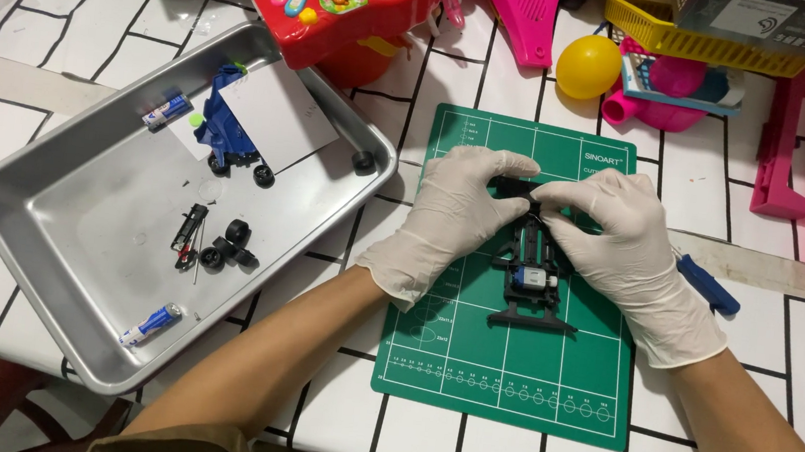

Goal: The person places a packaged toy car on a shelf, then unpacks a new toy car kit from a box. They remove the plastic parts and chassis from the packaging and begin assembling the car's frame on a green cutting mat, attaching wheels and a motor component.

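Both hands wear white gloves and meet over a black toy-car chassis (528,281) lying on a green cutting mat (506,376). My left hand (454,212) and my right hand (616,234) both pinch the chassis's far end, which the fingers partly hide. A small silver-and-blue motor sits in the chassis's middle. The chassis's near end with its crossbar lies flat on the mat.
A metal tray (71,251) at left holds a blue car body (230,133), loose black wheels (226,247), two batteries and a white card. A blue tool (708,284) lies right of the mat. Bright plastic toys, a yellow ball (588,66) and a yellow basket crowd the far edge.
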